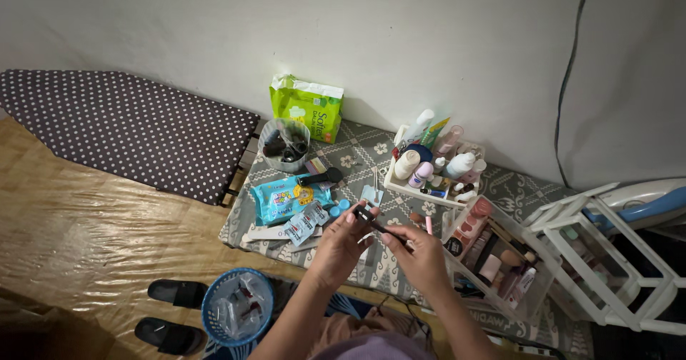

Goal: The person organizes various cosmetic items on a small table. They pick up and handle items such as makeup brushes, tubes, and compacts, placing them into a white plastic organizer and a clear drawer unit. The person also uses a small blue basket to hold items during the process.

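Both arms come up from the bottom of the frame, and I see my left hand (pixel 341 244) and my right hand (pixel 421 256) pinch the two ends of a thin dark stick (pixel 376 224) just below the middle. Under it is a low table with a grey flower cloth (pixel 357 153). A blue basket (pixel 236 306) sits at the lower left, a blue wipes pack (pixel 286 198) left of my hands, and a clear box of makeup (pixel 493 260) to the right.

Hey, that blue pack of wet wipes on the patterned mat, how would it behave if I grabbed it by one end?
The blue wipes pack looks like soft film, so it would probably sag rather than stay stiff. It lies flat, so rolling seems unlikely. Its glossy surface might be a bit slippery, and the small sachets lying at its edge could shift with it.
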